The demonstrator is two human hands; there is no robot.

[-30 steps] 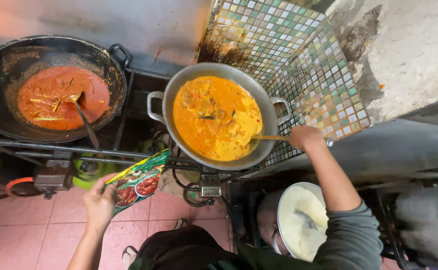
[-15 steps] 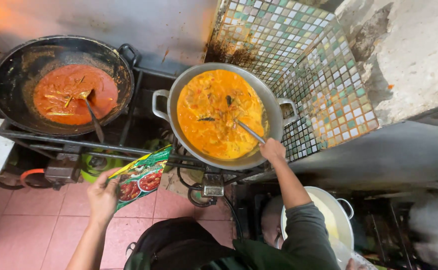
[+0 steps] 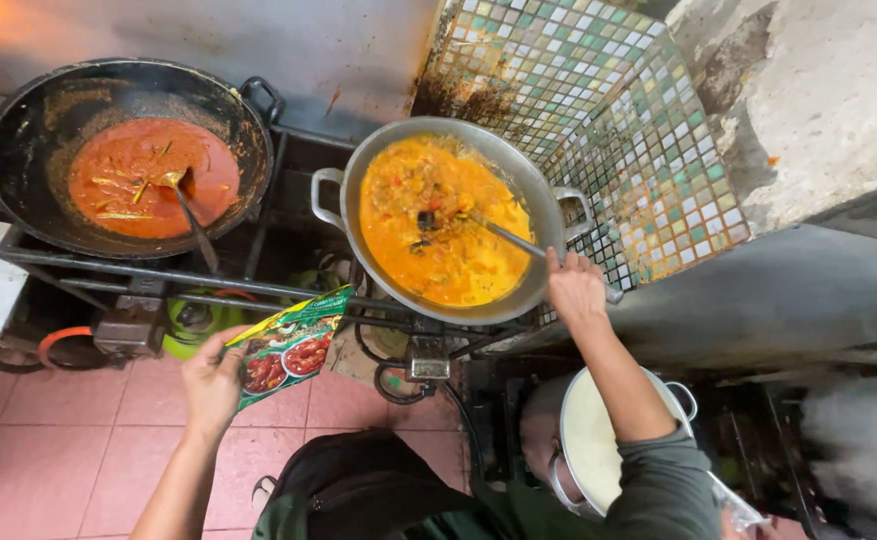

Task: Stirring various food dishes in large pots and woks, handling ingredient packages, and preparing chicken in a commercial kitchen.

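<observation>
My right hand [image 3: 575, 287] grips the handle of a metal ladle [image 3: 478, 228] whose bowl sits in the orange curry inside a large silver pot [image 3: 358, 190] on the burner. My left hand [image 3: 213, 375] holds a green seasoning packet [image 3: 288, 345] with red food pictures, below the stove's front edge and left of the silver pot. A black wok [image 3: 18, 130] at the left holds red sauce, and a spoon [image 3: 186, 205] rests in it untouched.
A metal stove frame [image 3: 138, 275] carries both pans, with a green gas cylinder [image 3: 193, 320] beneath. Mosaic tiles [image 3: 618, 110] cover the wall behind the pot. A white-filled pot [image 3: 588, 440] stands low at the right, above a pink tiled floor [image 3: 58, 440].
My right hand moved left along the silver pot's rim and pushed the ladle toward the middle of the curry. The packet stayed in my left hand.
</observation>
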